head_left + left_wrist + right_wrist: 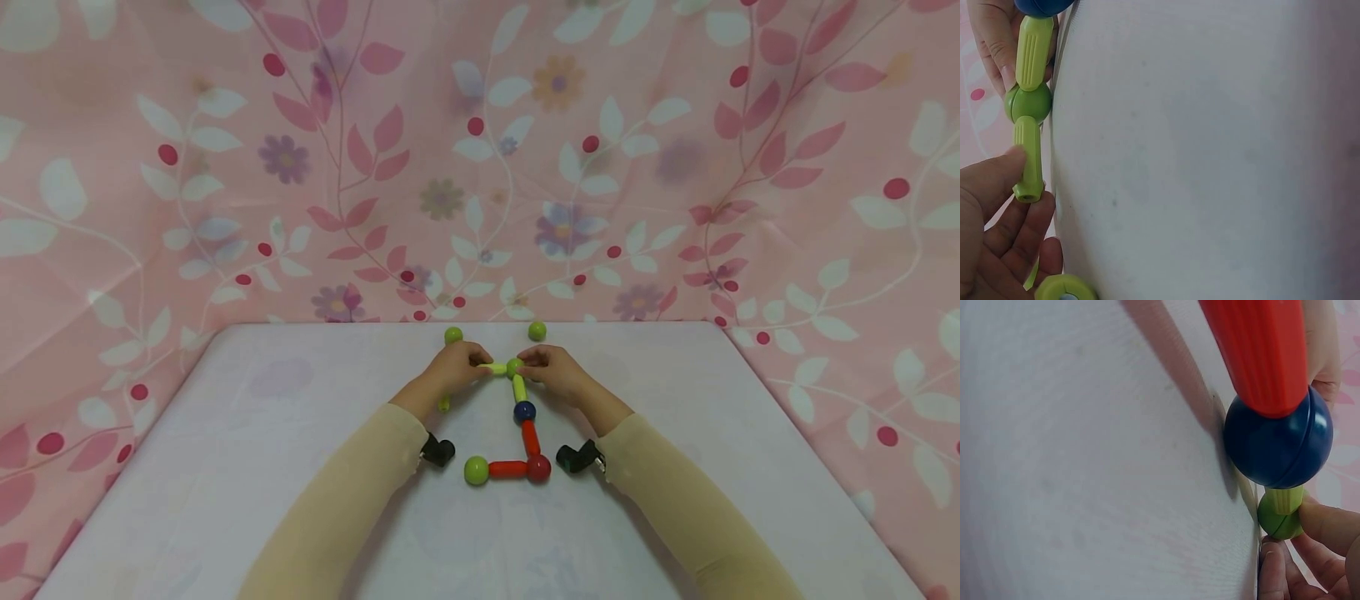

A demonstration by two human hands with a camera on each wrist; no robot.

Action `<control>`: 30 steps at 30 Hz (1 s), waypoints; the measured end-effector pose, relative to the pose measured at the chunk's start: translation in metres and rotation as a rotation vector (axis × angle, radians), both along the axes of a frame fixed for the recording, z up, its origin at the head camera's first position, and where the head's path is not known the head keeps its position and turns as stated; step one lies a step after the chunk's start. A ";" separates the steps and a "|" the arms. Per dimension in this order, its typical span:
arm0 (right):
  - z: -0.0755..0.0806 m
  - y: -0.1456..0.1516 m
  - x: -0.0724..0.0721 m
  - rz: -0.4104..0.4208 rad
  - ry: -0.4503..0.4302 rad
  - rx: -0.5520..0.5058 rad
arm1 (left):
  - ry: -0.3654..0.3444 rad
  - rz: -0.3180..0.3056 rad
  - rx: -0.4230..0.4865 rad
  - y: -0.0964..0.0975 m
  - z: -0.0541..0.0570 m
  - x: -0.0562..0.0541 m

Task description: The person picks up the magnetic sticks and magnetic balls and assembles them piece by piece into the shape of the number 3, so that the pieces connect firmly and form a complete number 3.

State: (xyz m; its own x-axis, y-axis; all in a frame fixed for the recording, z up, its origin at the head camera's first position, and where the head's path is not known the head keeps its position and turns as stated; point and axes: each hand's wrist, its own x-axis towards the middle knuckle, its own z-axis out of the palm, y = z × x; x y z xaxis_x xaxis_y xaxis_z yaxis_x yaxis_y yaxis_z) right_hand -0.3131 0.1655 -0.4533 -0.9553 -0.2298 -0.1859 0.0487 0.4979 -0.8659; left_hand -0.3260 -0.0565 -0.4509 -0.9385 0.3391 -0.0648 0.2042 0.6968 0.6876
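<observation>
My left hand (459, 364) pinches a light green toy rod (1030, 153) between thumb and fingers. One end of that rod meets a green ball (514, 368); its other end shows a small hole. My right hand (555, 371) grips this ball with thumb and fingertips. From the ball a second light green rod (520, 388) runs to a dark blue ball (1279, 440). A red rod (531, 437) links the blue ball to a red ball (538, 467). Another red rod (508, 469) leads left to a green end ball (476, 471).
Behind my left hand lies a green ball (453, 335), and a yellow-green piece (444, 403) shows partly under that wrist. A loose green ball (537, 331) sits near the back edge of the white-covered table (300, 358). Floral fabric (480, 167) hangs behind.
</observation>
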 end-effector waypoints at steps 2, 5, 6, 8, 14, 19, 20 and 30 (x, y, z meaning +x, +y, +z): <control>0.000 0.000 0.000 0.000 0.001 0.003 | -0.008 0.001 0.002 0.000 0.000 0.000; 0.000 0.000 0.000 -0.001 -0.003 0.006 | -0.025 0.002 0.010 -0.001 0.001 0.001; 0.001 0.000 0.000 -0.001 -0.004 0.004 | -0.027 0.002 0.011 -0.001 0.001 0.001; 0.000 0.000 0.000 0.000 -0.006 0.003 | -0.028 0.003 0.014 -0.001 0.001 0.000; 0.000 0.000 0.000 0.003 -0.005 -0.013 | -0.010 0.003 0.020 -0.004 -0.002 -0.001; -0.002 0.001 -0.001 0.007 0.002 -0.005 | 0.008 -0.005 0.021 -0.009 -0.002 0.002; -0.002 0.001 -0.001 0.007 0.004 -0.001 | 0.015 -0.008 0.019 -0.011 -0.001 0.003; -0.003 0.002 -0.002 0.009 0.012 0.019 | 0.037 0.020 0.046 -0.024 0.004 0.005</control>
